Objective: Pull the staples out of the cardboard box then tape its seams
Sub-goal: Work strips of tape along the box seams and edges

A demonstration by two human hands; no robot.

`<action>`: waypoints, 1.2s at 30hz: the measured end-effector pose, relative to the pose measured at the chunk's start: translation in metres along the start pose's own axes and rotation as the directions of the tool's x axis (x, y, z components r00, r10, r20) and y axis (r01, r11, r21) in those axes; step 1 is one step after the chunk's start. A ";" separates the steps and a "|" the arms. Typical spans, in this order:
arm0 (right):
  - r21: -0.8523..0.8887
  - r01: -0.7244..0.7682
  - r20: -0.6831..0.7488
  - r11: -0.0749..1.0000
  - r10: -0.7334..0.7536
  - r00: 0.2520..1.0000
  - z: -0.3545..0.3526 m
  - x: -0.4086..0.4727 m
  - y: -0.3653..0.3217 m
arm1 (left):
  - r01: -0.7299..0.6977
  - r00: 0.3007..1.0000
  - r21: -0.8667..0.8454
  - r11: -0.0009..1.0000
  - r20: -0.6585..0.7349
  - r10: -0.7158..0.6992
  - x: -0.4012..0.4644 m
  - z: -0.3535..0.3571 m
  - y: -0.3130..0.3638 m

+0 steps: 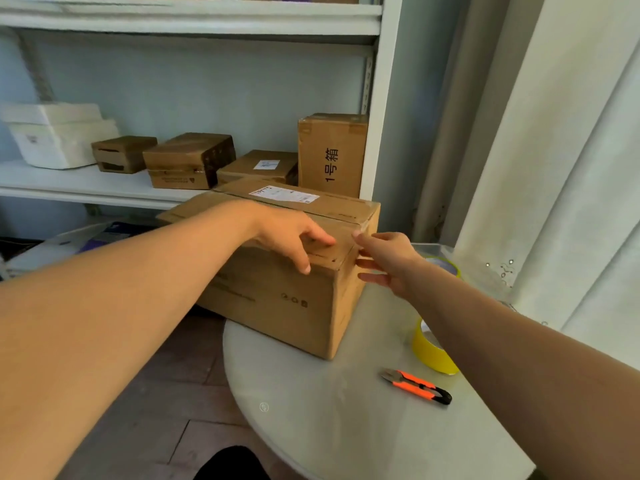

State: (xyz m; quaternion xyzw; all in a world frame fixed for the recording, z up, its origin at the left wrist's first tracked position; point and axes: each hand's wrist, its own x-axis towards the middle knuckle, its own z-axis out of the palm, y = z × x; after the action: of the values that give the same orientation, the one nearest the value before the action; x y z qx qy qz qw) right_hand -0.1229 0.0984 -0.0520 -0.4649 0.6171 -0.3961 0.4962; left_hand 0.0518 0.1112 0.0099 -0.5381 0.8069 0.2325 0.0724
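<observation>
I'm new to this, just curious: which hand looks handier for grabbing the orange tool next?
Probably the right hand: the orange tool lies on the table under that forearm, while the left hand rests on top of the box.

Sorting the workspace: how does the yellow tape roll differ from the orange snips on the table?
The yellow tape roll is a ring, partly hidden behind the right forearm; the orange snips are long, slim and in full view. The roll is plain yellow; the snips are orange and black with a metal tip. Both rest untouched on the round table.
</observation>
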 end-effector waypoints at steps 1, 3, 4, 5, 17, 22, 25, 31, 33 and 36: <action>0.006 0.017 0.006 1.000 -0.017 1.000 -0.002 0.001 -0.002 | 0.000 1.000 0.007 1.000 0.005 0.000 0.002 0.003 -0.002; -0.100 0.072 -0.026 0.992 -0.075 0.997 -0.013 0.002 0.000 | -0.038 0.992 -0.029 0.999 -0.120 0.034 0.017 0.015 -0.001; -0.228 0.100 -0.037 0.968 -0.111 0.993 -0.020 0.004 0.003 | -0.055 0.978 -0.058 0.997 -0.203 0.042 0.025 0.023 0.002; -0.380 0.115 -0.025 0.918 -0.135 0.991 -0.027 0.007 0.009 | -0.071 0.962 -0.106 0.992 -0.271 0.040 0.034 0.031 0.006; -0.953 0.223 0.266 0.207 0.209 0.941 -0.058 -0.011 0.089 | -0.334 0.518 0.399 0.854 -0.679 0.520 0.074 0.099 0.075; -0.929 0.348 0.330 -0.124 0.145 0.933 -0.049 -0.014 0.107 | -0.166 0.916 -0.046 0.985 -0.376 0.137 0.109 0.136 0.081; -0.941 0.328 0.304 -0.083 0.222 0.926 -0.051 -0.016 0.105 | -0.034 0.961 -0.276 0.961 -0.274 -0.044 0.127 0.149 0.078; -0.972 0.222 0.232 0.073 0.430 0.873 -0.080 -0.008 0.075 | -0.005 0.987 -0.526 0.851 -0.138 -0.079 0.144 0.170 0.077; -0.977 0.212 0.212 0.031 0.304 0.929 -0.091 -0.002 0.067 | -0.021 0.974 -0.534 0.845 -0.201 -0.103 0.149 0.176 0.082; -0.982 0.186 0.179 -0.042 0.130 0.975 -0.103 0.007 0.066 | -0.018 0.935 -0.468 0.884 -0.321 -0.151 0.151 0.180 0.086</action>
State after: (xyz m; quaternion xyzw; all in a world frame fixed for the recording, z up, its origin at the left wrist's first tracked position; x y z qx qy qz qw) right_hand -0.2361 0.1112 -0.0967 -0.7318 0.6436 0.2153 0.0631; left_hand -0.1117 0.0942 -0.1788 -0.6002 0.7084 0.3167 -0.1942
